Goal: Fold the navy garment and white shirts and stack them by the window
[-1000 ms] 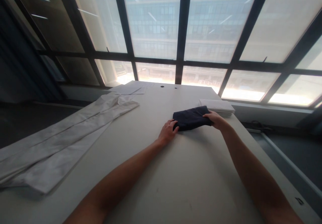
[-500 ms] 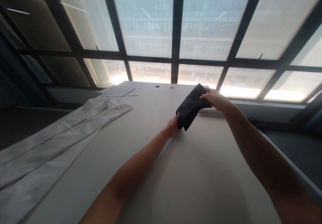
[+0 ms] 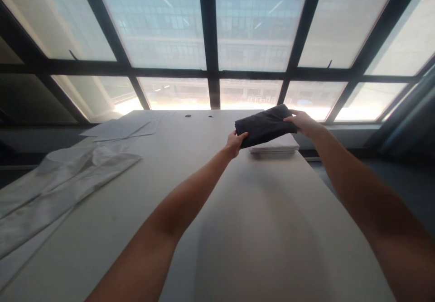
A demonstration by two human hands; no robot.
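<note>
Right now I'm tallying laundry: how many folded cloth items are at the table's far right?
2: a dark folded cloth held between both hands, and a white folded stack under it, possibly several pieces.

We saw a pale tabletop (image 3: 258,229). A long white garment (image 3: 57,189) lay along its left edge, paper sheets (image 3: 118,129) at the far left corner, folded white cloth (image 3: 277,146) near the far right edge.

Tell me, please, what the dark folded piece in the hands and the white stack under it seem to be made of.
The dark folded piece looks like soft woven cloth, matte navy: it creases and sags between the left hand and right hand. The white stack seems to be folded fabric too, smooth and flat, though stiff paper cannot be excluded. The table looks like matte laminate.
</note>
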